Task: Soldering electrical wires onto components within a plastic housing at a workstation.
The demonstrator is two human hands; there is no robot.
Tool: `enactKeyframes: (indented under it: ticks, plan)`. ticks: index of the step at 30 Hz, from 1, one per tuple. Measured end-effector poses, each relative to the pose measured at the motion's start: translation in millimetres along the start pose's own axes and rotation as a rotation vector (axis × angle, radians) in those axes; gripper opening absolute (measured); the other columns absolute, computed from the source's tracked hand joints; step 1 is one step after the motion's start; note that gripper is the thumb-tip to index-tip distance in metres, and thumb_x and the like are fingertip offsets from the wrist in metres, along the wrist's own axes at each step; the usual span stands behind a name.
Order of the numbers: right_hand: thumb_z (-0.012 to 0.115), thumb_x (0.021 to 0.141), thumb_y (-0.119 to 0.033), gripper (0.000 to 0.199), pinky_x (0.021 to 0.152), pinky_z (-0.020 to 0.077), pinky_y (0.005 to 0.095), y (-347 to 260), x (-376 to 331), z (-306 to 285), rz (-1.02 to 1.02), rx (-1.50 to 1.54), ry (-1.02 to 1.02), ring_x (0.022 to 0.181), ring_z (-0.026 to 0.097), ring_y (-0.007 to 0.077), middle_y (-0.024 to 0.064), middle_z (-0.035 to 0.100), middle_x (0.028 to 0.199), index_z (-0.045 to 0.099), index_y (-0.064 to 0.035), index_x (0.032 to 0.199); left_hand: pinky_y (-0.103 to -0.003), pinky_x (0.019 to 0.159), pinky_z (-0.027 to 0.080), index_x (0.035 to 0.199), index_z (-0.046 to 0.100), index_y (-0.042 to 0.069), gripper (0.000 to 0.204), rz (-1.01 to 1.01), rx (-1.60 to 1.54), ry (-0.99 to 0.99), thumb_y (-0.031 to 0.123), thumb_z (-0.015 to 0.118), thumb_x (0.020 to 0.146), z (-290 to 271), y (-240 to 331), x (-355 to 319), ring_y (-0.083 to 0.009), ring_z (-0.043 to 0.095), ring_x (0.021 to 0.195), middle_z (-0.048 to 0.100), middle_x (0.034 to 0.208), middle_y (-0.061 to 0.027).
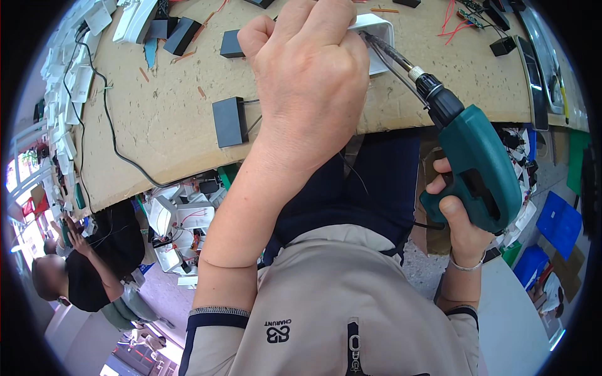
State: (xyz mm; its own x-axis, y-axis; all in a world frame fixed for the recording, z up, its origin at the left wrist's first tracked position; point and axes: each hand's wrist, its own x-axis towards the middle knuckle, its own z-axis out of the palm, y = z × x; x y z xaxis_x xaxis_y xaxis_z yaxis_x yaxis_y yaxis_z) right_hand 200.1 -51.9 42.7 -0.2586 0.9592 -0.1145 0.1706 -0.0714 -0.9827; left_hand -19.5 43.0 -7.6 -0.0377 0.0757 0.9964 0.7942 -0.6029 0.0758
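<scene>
My right hand (463,229) is wrapped round the handle of a dark green, pistol-shaped soldering gun (481,160). Its metal tip and thin feed tube slant up and left into a white plastic casing (380,64). Over the casing's left part lies my left hand (311,78), its fingers bent and closed; their tips, and whatever they pinch, are hidden beneath the hand. Beside my left wrist rests a dark grey box-shaped block (229,122) with thin dark leads running under the hand. Another grey block (232,44) sits just left of my knuckles.
White casings (135,22) and dark blocks pile up along the table's left side. A black cable (111,119) curves across the cardboard-covered tabletop (169,119). Circuit boards with red wires (469,17) lie at the far right. A box of parts (188,216) stands below the edge; a co-worker (94,269) sits left.
</scene>
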Motion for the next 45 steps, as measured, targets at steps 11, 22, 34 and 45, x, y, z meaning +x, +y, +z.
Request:
enactKeyframes:
  ticks: [11, 22, 34, 45]
  plan:
    - [0.07, 0.071, -0.029, 0.061, 0.063, 0.0494, 0.0283, 5, -3, -2, -0.011, 0.022, 0.012, 0.07, 0.059, 0.0177, 0.0169, 0.058, 0.095, 0.046, 0.0053, 0.115, -0.032, 0.065, 0.029, 0.069, 0.053, 0.005, 0.007, 0.013, 0.013, 0.005, -0.002, 0.054, 0.069, -6, 10, 13, -0.0187, 0.051, 0.07, 0.052, 0.075, -0.0014]
    - [0.07, 0.072, -0.028, 0.062, 0.064, 0.0498, 0.0287, 6, -3, -1, 0.015, 0.038, -0.006, 0.071, 0.059, 0.0176, 0.0178, 0.057, 0.099, 0.044, 0.0053, 0.117, -0.033, 0.064, 0.029, 0.063, 0.051, 0.004, 0.006, 0.102, 0.094, -0.037, -0.001, 0.054, 0.066, -2, -2, 2, -0.0185, 0.051, 0.071, 0.053, 0.077, -0.0022]
    - [0.072, 0.069, -0.035, 0.074, 0.062, 0.0506, 0.0263, 13, -20, -9, -0.011, 0.114, 0.027, 0.07, 0.061, 0.0176, 0.023, 0.055, 0.105, 0.039, 0.0058, 0.121, -0.033, 0.065, 0.03, 0.061, 0.051, 0.003, 0.005, 0.115, 0.11, -0.03, 0.0, 0.053, 0.063, -3, -1, 3, -0.0189, 0.05, 0.071, 0.053, 0.078, -0.0026]
    - [0.069, 0.072, -0.037, 0.073, 0.057, 0.0498, 0.0227, 13, -22, -19, -0.143, 0.164, 0.095, 0.068, 0.06, 0.0168, 0.023, 0.055, 0.103, 0.037, 0.0064, 0.12, -0.037, 0.073, 0.032, 0.076, 0.057, 0.003, 0.015, 0.14, 0.072, -0.166, 0.003, 0.061, 0.061, -18, 2, 13, -0.0226, 0.053, 0.079, 0.053, 0.091, -0.0089]
